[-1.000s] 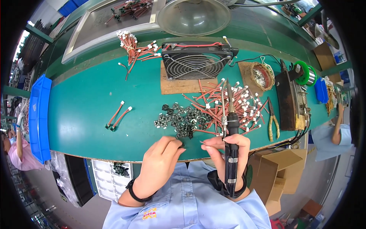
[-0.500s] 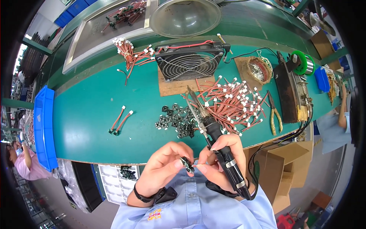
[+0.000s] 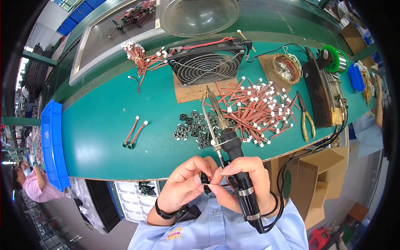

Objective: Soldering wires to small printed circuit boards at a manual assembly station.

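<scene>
In my left hand (image 3: 183, 184) a small black and green circuit part (image 3: 205, 179) is pinched between thumb and fingers. My right hand (image 3: 250, 175) is closed round a black soldering iron (image 3: 234, 148) with a thin metal side tube; its tip points away, toward the fan. Right thumb and forefinger also meet at the circuit part, pinching what looks like a thin red wire, mostly hidden. Beyond the hands lies a pile of similar black parts (image 3: 194, 127). To its right is a heap of red wires with white connectors (image 3: 258, 110). Two wired parts (image 3: 134, 137) lie apart at left.
A black fan (image 3: 206, 64) stands on a wooden board at the back. Pliers (image 3: 306, 118), a solder tub (image 3: 286, 70), a black feeder box (image 3: 318, 96) and a green solder spool (image 3: 334, 60) are at right. A blue bin (image 3: 55, 143) borders the left edge.
Both hands have drawn closer, and the right fingertips now overlap the circuit part. The soldering iron has shifted slightly right and down with the right hand. The whole view has moved a little.
</scene>
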A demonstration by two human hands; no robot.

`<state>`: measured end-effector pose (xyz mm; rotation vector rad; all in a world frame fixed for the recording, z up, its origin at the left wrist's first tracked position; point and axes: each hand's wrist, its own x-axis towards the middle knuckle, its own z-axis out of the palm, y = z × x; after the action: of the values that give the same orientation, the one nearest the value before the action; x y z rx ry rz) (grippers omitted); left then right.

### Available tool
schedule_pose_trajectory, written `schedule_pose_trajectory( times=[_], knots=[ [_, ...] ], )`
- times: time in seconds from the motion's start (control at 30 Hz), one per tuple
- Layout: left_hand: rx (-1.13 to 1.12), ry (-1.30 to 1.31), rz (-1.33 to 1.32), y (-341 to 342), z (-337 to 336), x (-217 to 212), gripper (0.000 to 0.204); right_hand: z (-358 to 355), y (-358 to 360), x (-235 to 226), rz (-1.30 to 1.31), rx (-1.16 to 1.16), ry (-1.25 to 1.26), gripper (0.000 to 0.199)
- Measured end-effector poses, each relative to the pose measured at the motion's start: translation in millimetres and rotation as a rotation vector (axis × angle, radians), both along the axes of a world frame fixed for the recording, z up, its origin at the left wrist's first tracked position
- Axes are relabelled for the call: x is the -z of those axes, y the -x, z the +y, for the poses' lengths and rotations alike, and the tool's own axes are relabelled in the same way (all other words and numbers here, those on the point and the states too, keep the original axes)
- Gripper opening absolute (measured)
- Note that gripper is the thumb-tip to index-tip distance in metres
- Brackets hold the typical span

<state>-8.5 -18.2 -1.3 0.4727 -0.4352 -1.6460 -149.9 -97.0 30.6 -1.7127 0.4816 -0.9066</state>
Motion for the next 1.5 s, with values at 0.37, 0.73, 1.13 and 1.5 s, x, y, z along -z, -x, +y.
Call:
schedule_pose_trajectory(
  times=[0.37,0.73,1.13,1.5],
  knots=[
    [-0.003,-0.025,-0.021,-0.6,2.2,3.4,0.023,-2.6,-1.7,0.7,-0.031,0.013,-0.015,0.046],
    [-0.027,-0.039,-0.078,0.4,2.3,2.2,0.023,-4.5,-0.9,2.6,-0.052,-0.012,-0.088,0.045],
    [-0.039,-0.047,-0.060,3.4,0.6,-0.6,0.022,-5.4,1.2,0.5,-0.036,-0.026,-0.092,0.046],
    [-0.034,-0.029,-0.073,3.0,0.1,0.7,0.021,-6.6,2.0,0.2,-0.025,-0.022,-0.083,0.045]
  ],
)
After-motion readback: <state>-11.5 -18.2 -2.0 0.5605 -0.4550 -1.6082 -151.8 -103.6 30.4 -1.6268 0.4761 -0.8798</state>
